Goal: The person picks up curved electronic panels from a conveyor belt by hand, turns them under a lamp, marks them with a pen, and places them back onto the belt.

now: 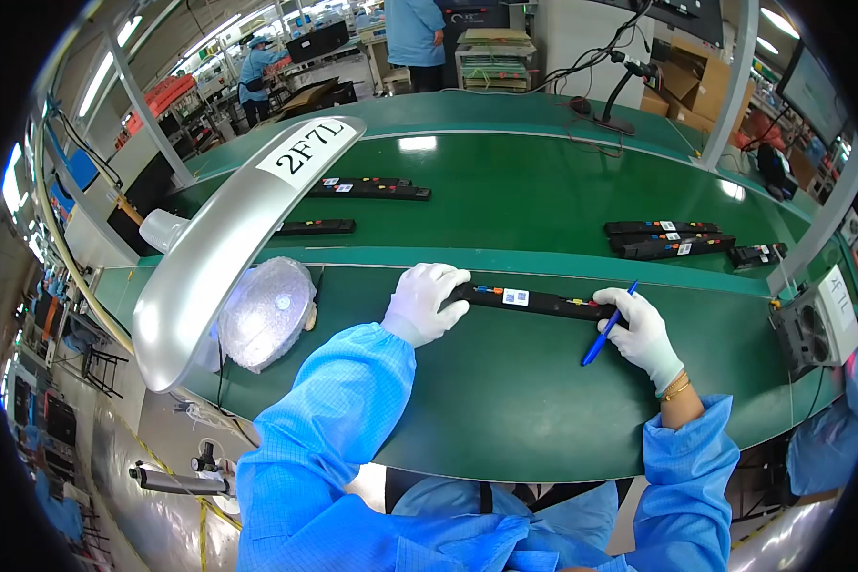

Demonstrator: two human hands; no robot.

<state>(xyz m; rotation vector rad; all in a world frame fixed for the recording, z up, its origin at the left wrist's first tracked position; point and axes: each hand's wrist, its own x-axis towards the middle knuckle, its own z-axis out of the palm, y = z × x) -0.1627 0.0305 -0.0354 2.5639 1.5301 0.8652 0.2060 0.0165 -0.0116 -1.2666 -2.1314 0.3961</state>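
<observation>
A long, narrow black bar-shaped unit (543, 302) with a white code label and small coloured parts along its edge lies crosswise in front of me. My left hand (425, 303), in a white glove, is closed around its left end. At the other end is my gloved right hand (643, 336), with a blue pen (610, 324) held in its fingers and slanting down to the left. The fingertips of that hand also meet the bar's right end. Whether they grip the bar firmly I cannot tell.
A silver lamp head (229, 257) marked 2F7L overhangs the left side, beside a round bubble-wrapped object (269, 313). Similar black bars (672, 243) lie on the green belt (505, 210) at right, others at far left. A small fan (815, 324) stands at the right edge.
</observation>
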